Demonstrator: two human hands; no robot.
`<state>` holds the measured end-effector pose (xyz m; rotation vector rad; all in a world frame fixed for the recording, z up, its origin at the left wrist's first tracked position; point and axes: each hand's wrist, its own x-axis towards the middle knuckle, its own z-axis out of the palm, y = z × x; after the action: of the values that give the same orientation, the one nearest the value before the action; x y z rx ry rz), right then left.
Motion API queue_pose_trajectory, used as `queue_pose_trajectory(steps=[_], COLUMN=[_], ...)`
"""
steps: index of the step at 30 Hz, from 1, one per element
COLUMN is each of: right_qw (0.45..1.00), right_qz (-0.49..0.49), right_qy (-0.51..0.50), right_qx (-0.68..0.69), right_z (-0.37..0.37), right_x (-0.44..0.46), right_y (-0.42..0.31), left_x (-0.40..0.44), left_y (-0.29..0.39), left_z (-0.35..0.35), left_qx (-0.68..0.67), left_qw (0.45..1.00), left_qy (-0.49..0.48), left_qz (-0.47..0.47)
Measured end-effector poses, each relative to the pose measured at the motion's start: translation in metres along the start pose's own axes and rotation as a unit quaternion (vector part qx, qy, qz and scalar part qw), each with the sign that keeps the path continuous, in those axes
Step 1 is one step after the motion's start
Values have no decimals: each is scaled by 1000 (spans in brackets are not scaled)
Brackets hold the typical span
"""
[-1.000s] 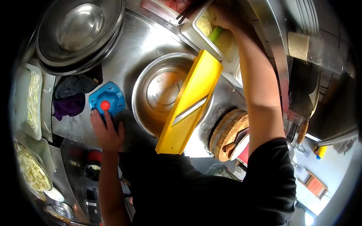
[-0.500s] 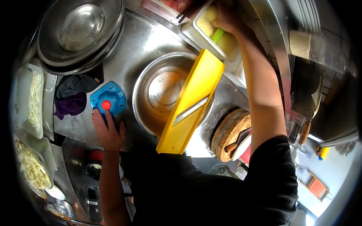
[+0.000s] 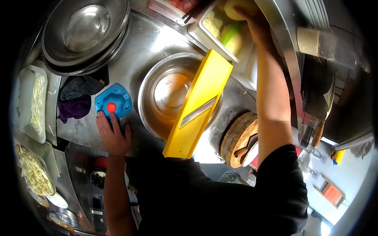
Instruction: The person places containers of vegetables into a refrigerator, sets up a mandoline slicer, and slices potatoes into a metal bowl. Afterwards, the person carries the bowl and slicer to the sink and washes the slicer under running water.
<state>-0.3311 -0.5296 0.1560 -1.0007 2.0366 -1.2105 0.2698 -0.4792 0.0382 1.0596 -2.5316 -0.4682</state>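
My left hand (image 3: pixel 113 135) lies on the steel counter, fingers stretched out, fingertips against the near edge of a blue slicer hand guard (image 3: pixel 120 94) with a red knob. At the upper right, my right hand (image 3: pixel 255 24) grips a large pale, rounded vegetable (image 3: pixel 235 8) over a white tub (image 3: pixel 214 37). Its exact kind is unclear. More pale pieces and a vegetable with a green end (image 3: pixel 230 37) lie inside the tub. Between my arms, a yellow mandoline slicer (image 3: pixel 202 98) leans across a steel bowl (image 3: pixel 151 74), its slanted blade facing up.
Stacked steel bowls (image 3: pixel 51 43) stand at upper left, near dark cloths (image 3: pixel 80 94). Trays of pale shreds (image 3: pixel 37 102) line the left. A round wooden board (image 3: pixel 238 137) with a knife sits right of the bowl. A red-filled container (image 3: pixel 157 6) and chopsticks are at the top.
My right hand has shifted right and slightly up in the tub, with the pale vegetable now visible in its grip. My left hand stays at the blue guard.
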Motion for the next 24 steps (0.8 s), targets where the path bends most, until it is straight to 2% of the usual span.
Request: queue_pose_trajectory(steps=[3, 6, 9, 10, 11, 13, 15, 18, 21, 22, 24], right_qw=[995, 980, 930, 933, 892, 887, 866, 868, 855, 848, 824], right_qz=[-45, 42, 145, 157, 183, 160, 161, 170, 200, 210, 226], right_qy=[74, 59, 116, 157, 170, 122, 138, 130, 132, 123, 121], right_qx=[48, 188, 318, 284, 376, 414, 452, 447, 460, 471, 505], right_z=[14, 6, 11, 14, 11, 11, 22, 41, 55, 61, 74], right_x=[-24, -53, -95, -111, -138, -166, -196, -234, -267, -279, -300], right_y=[-18, -22, -48, -58, -61, -73, -87, -109, -109, -115, -124], left_x=[0, -2, -3, -3, -4, -5, -6, -5, 13, 25, 48], left_y=[0, -2, -3, -1, -1, 0, 0, 0, 9, 14, 17], left_z=[-2, -2, 0, -1, -5, -5, -6, -9, -31, -40, -49], left_qx=[-7, -10, -14, -17, -18, -26, -41, -78, 6, -5, 3], left_qw=[1000, 1000, 1000, 1000, 1000, 1000, 999, 997, 999, 998, 993], left_qy=[-6, -11, -15, -18, -21, -4, -1, 10, 10, 4, -83], left_qz=[-2, -2, -3, -6, -3, 5, 3, -9, 45, 55, 81])
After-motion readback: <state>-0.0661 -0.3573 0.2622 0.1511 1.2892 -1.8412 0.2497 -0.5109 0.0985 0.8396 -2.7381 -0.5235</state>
